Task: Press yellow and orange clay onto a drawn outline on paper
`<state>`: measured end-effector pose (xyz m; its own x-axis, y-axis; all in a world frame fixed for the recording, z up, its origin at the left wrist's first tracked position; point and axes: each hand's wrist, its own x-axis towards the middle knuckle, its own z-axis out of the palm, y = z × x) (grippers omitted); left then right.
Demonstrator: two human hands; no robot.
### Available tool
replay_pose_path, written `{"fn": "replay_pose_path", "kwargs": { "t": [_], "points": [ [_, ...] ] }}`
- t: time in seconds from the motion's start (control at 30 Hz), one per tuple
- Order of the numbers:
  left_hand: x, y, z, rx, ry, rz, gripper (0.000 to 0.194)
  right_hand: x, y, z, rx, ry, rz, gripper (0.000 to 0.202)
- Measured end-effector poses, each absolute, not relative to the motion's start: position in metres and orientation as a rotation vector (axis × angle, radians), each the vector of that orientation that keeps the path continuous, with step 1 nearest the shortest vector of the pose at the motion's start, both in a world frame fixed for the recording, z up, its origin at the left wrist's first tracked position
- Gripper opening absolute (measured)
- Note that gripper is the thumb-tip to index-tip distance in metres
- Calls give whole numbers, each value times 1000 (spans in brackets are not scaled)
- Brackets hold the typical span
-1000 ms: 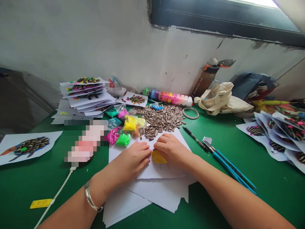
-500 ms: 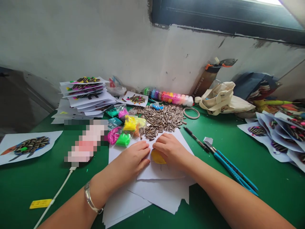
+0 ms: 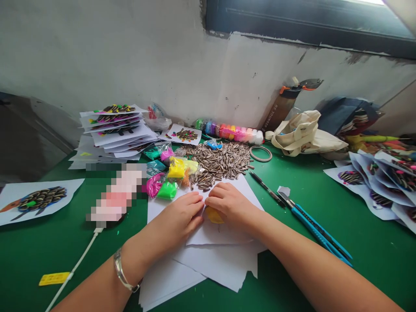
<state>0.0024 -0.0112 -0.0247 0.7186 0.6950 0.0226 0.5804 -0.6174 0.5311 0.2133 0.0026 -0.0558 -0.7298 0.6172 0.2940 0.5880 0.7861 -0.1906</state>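
A flat yellow patch that looks like modelling clay lies on a small white sheet, with thin drawn lines below it. My right hand rests over the upper right of the patch, its fingers bent and pressed together against it. The fingertips are partly hidden. To the left, my left hand lies on the same sheet with its fingers stretched out, close to the right fingertips and holding nothing. Further white paper with a torn edge lies underneath.
Beyond the hands is a heap of striped sunflower seeds, beside bagged coloured clay. Right of the paper lie a pen and a blue craft knife. Seed pictures are stacked left and right; a tape roll lies behind.
My right hand has slid slightly left over the yellow clay and covers more of it. My left hand stays in place on the sheet.
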Motion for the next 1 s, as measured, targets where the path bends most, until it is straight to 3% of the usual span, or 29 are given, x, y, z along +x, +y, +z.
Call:
{"fn": "replay_pose_path", "kwargs": {
  "t": [1.0],
  "points": [
    [-1, -12, -29, 2474, 982, 329, 15, 226, 5, -59, -1093, -2623, 71, 14]
  ]
}}
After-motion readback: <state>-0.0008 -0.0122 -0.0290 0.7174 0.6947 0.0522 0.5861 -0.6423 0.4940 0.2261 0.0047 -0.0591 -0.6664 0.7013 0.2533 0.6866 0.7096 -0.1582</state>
